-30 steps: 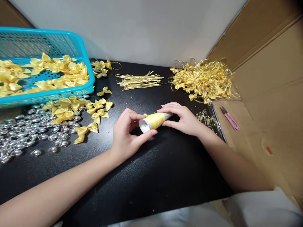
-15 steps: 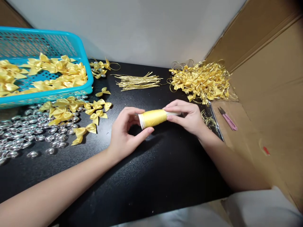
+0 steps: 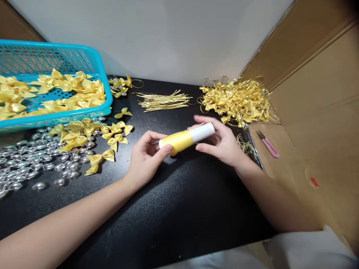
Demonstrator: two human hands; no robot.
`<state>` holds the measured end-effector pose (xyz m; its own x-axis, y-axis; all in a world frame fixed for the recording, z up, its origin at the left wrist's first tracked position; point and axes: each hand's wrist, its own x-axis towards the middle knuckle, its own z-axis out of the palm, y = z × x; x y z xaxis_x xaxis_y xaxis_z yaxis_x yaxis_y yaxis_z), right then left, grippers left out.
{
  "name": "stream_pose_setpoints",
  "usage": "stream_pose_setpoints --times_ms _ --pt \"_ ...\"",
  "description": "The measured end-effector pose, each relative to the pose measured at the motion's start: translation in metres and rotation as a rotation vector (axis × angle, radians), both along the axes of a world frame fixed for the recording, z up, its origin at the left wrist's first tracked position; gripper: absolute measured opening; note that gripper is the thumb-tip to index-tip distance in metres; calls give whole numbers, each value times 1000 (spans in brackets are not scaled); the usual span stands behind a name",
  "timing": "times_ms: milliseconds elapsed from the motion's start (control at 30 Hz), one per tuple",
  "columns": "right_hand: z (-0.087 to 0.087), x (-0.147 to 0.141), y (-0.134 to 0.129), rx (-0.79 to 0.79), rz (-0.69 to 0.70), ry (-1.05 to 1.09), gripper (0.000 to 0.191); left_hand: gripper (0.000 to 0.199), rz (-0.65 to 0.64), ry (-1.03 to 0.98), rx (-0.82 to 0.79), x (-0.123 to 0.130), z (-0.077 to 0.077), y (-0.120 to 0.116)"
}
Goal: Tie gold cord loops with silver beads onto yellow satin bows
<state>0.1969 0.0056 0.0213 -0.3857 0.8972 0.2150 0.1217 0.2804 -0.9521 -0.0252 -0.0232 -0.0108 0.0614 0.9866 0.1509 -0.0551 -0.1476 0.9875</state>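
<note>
A spool of yellow thread (image 3: pixel 181 142) with a bare white end is held above the black table, tilted up to the right. My left hand (image 3: pixel 147 155) grips its left end between thumb and fingers. Around the white end, my right hand (image 3: pixel 220 144) has thumb and fingers spread apart, with no grip on the spool. Left of my left hand lie loose yellow ribbon bows (image 3: pixel 116 138) and many silver heart-shaped beads (image 3: pixel 36 160).
A blue basket (image 3: pixel 108 101) of yellow bows stands at the far left. Gold wire strips (image 3: pixel 165 101) lie at the back. A heap of gold-wired bows (image 3: pixel 238 99) sits back right, with pink-handled snips (image 3: pixel 267 144) on the cardboard (image 3: pixel 297 157) nearby.
My right hand has let go of the spool's right end and opened. My left thumb has closed onto the yellow thread, and the spool's white end now shows, tilted higher.
</note>
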Motion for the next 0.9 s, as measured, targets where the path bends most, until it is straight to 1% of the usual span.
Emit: stream_pose_setpoints --times_ms 67,100,167,233,267,333,367,467,533,700,800,900 --pt "0 -5 -3 -75 -63 -15 48 32 -33 -28 -53 0 1 0" --pt "1 -8 -5 -115 -100 -5 45 34 -39 -25 -37 -1 1 0" --pt "0 -13 -7 -206 -155 38 45 41 -23 37 47 0 1 0" --pt "-1 -15 -8 -282 -177 92 48 45 8 111 117 0 1 1" --pt "-1 -16 -8 -316 -168 111 51 43 17 129 117 0 1 1" --pt "-3 -16 -6 -396 -112 118 53 36 11 114 59 0 1 2" --pt "-4 -15 -6 -438 -82 110 51 35 1 90 21 0 1 2" --pt "-4 -14 -3 -528 -24 71 34 37 -8 47 -56 -1 2 3" --pt "-2 -14 -3 -523 -26 55 30 39 1 31 -76 -2 3 4" --pt "8 -14 -4 -448 -46 17 30 41 12 12 -109 -2 2 4" --pt "10 -10 -1 -348 -91 11 30 42 17 11 -113 -2 0 4" --pt "8 -4 2 -238 -148 -2 26 42 22 19 -105 -3 -2 5"
